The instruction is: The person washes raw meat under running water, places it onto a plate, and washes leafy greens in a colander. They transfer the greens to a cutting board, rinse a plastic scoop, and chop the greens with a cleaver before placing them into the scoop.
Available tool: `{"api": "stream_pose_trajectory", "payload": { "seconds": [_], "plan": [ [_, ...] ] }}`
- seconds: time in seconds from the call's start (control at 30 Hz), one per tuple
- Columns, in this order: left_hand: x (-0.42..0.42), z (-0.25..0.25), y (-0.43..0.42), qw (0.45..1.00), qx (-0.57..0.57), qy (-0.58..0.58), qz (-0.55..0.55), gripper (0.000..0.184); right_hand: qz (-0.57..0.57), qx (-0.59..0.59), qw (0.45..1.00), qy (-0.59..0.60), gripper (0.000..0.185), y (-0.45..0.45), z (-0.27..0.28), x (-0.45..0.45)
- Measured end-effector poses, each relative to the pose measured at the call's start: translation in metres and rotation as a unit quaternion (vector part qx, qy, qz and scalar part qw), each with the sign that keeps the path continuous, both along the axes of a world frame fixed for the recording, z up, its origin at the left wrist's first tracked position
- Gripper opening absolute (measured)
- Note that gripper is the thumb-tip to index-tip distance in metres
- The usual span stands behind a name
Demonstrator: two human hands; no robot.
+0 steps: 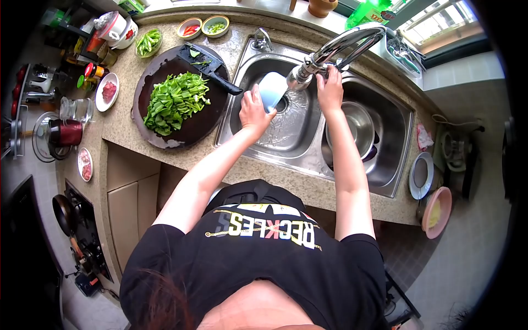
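Note:
A light blue bowl [272,91] is tilted over the left sink basin [297,144], below the spout of the chrome faucet [352,37]. My left hand [254,114] grips the bowl's side, thumb near its lower edge. At the faucet's base my right hand [330,91] has its fingers closed about the handle, which they partly hide. Left of the sink, chopped green leaves [175,102] are heaped on a round dark cutting board [146,132]. A black cleaver [212,69] lies across the board's upper right, with bits of green on its blade.
A metal pot [355,129] sits in the right basin. Behind the board stand a bowl of green peppers [148,43] and small bowls of red slices [190,28] and green pieces [215,26]. Plates of meat [109,91] are at left; a pink basin [438,212] is at right.

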State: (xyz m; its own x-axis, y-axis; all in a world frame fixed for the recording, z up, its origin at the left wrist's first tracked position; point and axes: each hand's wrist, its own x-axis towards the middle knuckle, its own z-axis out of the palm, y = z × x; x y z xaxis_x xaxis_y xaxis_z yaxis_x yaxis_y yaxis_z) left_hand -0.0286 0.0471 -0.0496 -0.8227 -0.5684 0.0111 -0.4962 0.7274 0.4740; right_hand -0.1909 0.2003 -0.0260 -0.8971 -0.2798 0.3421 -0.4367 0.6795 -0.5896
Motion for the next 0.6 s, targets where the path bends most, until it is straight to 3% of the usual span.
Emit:
{"api": "stream_pose_trajectory", "payload": {
  "seconds": [0.1,0.17,0.23,0.3,0.37,0.43,0.5,0.57,0.6],
  "plan": [
    [0.006,0.003,0.004,0.997,-0.054,0.062,-0.001,0.096,0.006,-0.061,0.991,-0.116,0.065,0.006,-0.022,0.049],
    [0.008,0.008,0.007,0.987,-0.088,0.130,-0.038,0.099,0.024,-0.059,0.996,-0.069,0.069,0.006,-0.061,0.088],
    [0.012,0.011,0.011,0.980,-0.128,0.140,-0.054,0.101,0.089,-0.027,0.946,-0.311,0.075,0.002,-0.078,0.124],
    [0.015,0.015,0.016,0.984,-0.113,0.131,-0.043,0.099,0.152,-0.064,0.886,-0.434,0.078,-0.007,-0.093,0.150],
    [0.015,0.017,0.023,0.993,-0.068,0.094,0.036,0.095,0.206,-0.128,0.878,-0.412,0.076,-0.017,-0.130,0.166],
    [0.015,0.020,0.020,0.990,0.043,0.072,0.114,0.093,0.213,-0.169,0.869,-0.413,0.069,-0.022,-0.122,0.179],
    [0.020,0.028,0.018,0.985,0.082,0.071,0.137,0.092,0.071,-0.090,0.885,-0.451,0.059,-0.020,-0.117,0.180],
    [0.021,0.044,0.016,0.971,0.166,0.048,0.163,0.094,0.140,-0.063,0.950,-0.270,0.043,-0.009,-0.116,0.176],
    [0.020,0.046,0.018,0.970,0.172,0.046,0.168,0.095,0.127,-0.056,0.958,-0.252,0.040,-0.007,-0.112,0.177]
  ]
}}
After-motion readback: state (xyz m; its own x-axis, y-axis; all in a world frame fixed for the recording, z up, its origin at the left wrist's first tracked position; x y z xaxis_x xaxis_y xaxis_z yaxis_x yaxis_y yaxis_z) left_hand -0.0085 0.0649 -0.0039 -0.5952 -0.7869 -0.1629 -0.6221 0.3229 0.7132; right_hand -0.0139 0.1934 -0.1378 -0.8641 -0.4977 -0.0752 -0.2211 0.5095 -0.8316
